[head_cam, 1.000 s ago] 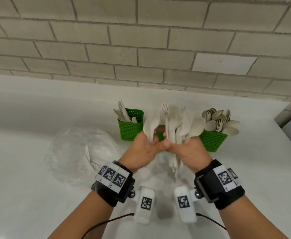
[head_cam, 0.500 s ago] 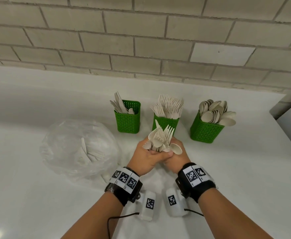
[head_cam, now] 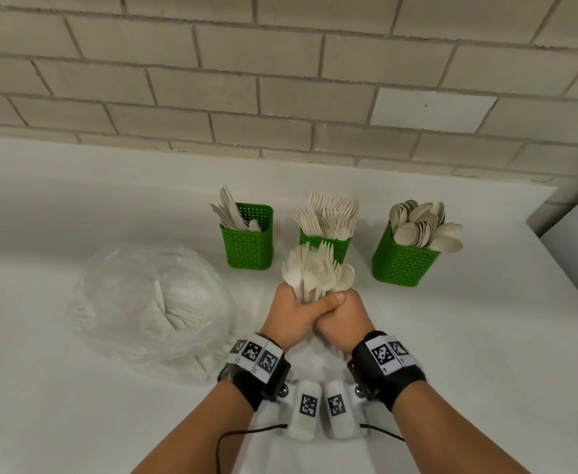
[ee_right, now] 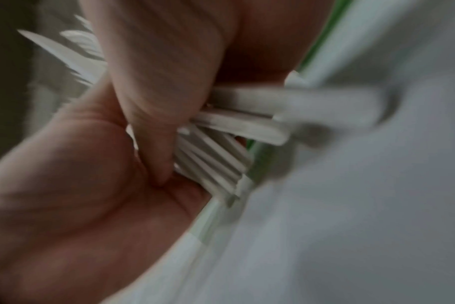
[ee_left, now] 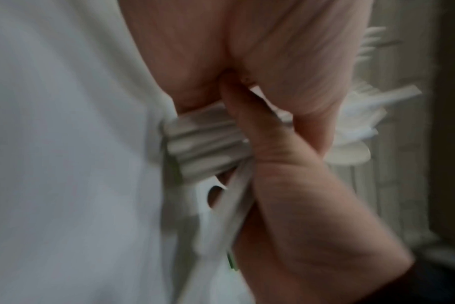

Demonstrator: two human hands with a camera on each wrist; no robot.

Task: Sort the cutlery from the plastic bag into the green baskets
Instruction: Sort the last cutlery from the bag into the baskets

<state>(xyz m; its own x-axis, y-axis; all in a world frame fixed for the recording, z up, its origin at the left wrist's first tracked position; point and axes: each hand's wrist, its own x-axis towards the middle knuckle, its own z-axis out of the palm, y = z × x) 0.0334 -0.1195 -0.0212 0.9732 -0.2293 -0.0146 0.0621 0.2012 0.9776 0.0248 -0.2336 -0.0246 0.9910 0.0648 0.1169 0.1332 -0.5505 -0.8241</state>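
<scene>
Both wrist views are pretty smeared, so fine detail on the bundle of cutlery (head_cam: 316, 275) is lost there. From the head view its handles vanish inside the left hand (head_cam: 292, 314) and right hand (head_cam: 344, 319), and the mix of pieces can't be counted. The plastic bag (head_cam: 151, 309) is cloudy, contents just pale shapes. The bundle covers the front of the middle basket (head_cam: 340, 246). Forearms run off the bottom edge.
</scene>
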